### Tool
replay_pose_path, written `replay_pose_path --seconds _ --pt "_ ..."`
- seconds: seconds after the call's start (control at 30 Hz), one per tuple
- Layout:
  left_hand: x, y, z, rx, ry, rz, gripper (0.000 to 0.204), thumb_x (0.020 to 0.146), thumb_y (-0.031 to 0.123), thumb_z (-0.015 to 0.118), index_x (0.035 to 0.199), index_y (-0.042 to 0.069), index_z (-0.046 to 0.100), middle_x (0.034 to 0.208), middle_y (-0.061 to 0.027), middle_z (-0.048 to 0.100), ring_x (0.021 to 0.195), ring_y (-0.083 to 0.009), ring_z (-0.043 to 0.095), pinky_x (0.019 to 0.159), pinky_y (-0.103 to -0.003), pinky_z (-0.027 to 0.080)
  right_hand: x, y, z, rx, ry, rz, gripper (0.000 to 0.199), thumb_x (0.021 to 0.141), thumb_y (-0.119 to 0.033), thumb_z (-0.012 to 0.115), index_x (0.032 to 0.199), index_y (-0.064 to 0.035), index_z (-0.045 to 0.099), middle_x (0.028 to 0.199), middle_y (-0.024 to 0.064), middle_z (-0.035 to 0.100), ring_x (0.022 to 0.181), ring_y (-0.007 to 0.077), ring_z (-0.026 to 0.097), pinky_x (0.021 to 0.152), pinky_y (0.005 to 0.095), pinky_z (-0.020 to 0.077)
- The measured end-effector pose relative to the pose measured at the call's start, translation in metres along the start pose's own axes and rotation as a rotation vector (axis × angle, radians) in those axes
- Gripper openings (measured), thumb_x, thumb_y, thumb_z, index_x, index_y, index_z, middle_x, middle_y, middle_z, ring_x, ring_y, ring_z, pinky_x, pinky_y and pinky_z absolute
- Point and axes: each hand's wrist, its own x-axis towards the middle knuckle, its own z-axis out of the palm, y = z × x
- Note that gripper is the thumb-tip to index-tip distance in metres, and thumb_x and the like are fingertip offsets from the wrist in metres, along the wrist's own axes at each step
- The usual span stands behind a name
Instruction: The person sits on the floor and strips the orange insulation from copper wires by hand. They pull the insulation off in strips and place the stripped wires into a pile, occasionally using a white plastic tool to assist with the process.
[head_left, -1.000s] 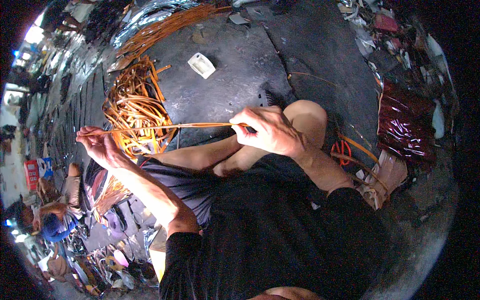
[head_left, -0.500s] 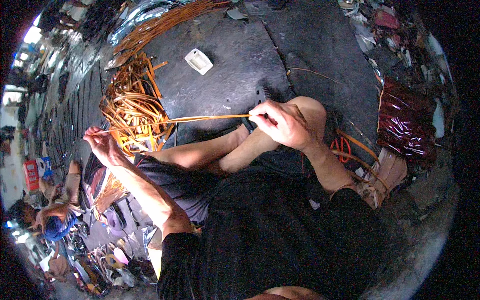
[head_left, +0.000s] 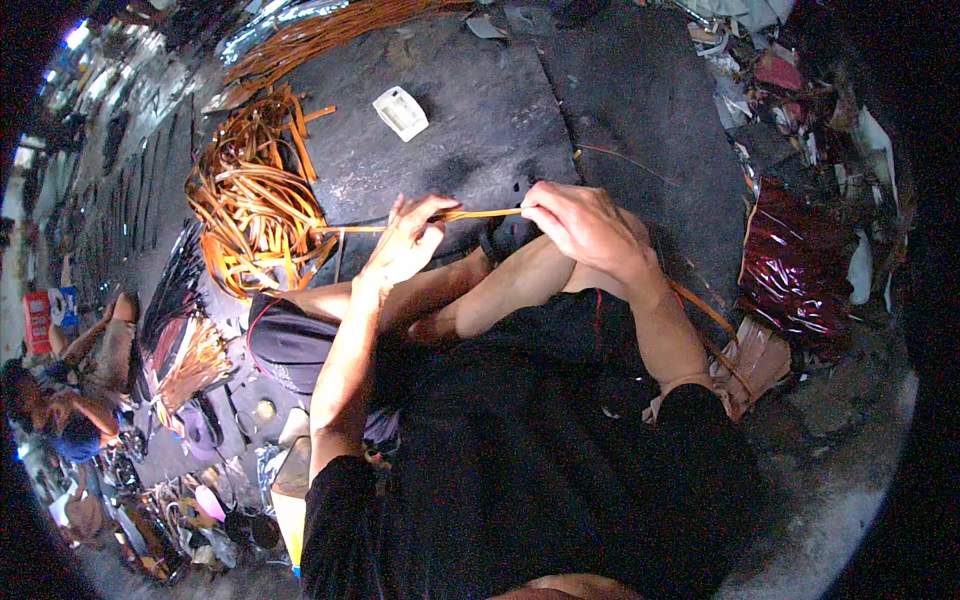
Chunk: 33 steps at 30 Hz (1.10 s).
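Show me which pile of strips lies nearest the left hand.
The tangled heap of orange strips, left of the left hand; the straight rust-brown bundle lies farther off at the top, the fanned bundle at lower left.

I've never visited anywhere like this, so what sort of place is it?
Possibly a small craft workshop, though I can't be certain: there's a heap of orange-brown strips, a bundle of thin brown strands and a glossy dark-red sheet.
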Motion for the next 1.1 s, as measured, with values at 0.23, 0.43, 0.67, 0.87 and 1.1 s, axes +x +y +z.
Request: replay_pose_path --seconds 0.23,0.43,0.67,0.87,1.1 --pt "0.011 0.053 -0.031 -0.029 -0.011 -0.062 0.015 0.092 0.010 0.055 0.103 0.003 0.062 0.091 -0.0128 0.064 0.085 -0.0324 0.064 0.075 -0.042 0.050 -0.014 0.000 -0.030 -0.428 0.093 0.096 0.054 0.079 -0.028 0.071 0.129 -0.0133 0.054 0.138 0.0094 0.047 0.130 0.0298 0.043 0.112 0.0553 0.0214" --pt "0.004 0.081 -0.060 0.060 -0.064 0.036 0.019 0.093 0.013 0.056 0.110 0.005 0.063 0.099 -0.0155 0.065 0.094 -0.0346 0.064 0.081 -0.040 0.051 0.028 -0.023 0.034 -0.040 0.079 -0.116 0.046 0.083 -0.023 0.070 0.124 -0.0106 0.055 0.107 0.0099 0.064 0.102 0.0269 0.062 0.097 0.0443 0.0411" --pt "-0.006 0.087 -0.064 0.000 0.105 0.056 0.016 0.091 0.009 0.061 0.106 0.002 0.064 0.097 -0.0137 0.068 0.089 -0.0281 0.067 0.077 -0.035 0.053 0.031 -0.035 0.026 0.130 0.093 -0.255 0.017 0.088 -0.016 0.062 0.101 -0.0070 0.056 0.089 0.0118 0.061 0.084 0.0309 0.064 0.068 0.0401 0.0502" --pt "0.002 0.091 -0.050 0.026 0.182 0.150 0.013 0.087 0.009 0.066 0.098 0.002 0.067 0.092 -0.0121 0.068 0.085 -0.0255 0.067 0.076 -0.033 0.052 0.020 -0.026 0.016 0.114 0.111 -0.223 0.017 0.085 -0.012 0.066 0.099 -0.0034 0.061 0.090 0.0109 0.066 0.079 0.0292 0.066 0.069 0.0371 0.0520" --pt "0.006 0.102 -0.037 0.020 0.198 0.080 0.011 0.084 0.008 0.068 0.094 0.003 0.067 0.087 -0.0111 0.068 0.073 -0.0215 0.064 0.066 -0.031 0.051 0.019 -0.029 0.001 0.115 0.101 -0.129 0.010 0.087 -0.012 0.065 0.091 -0.0037 0.061 0.083 0.0109 0.065 0.074 0.0288 0.065 0.066 0.0366 0.0498"
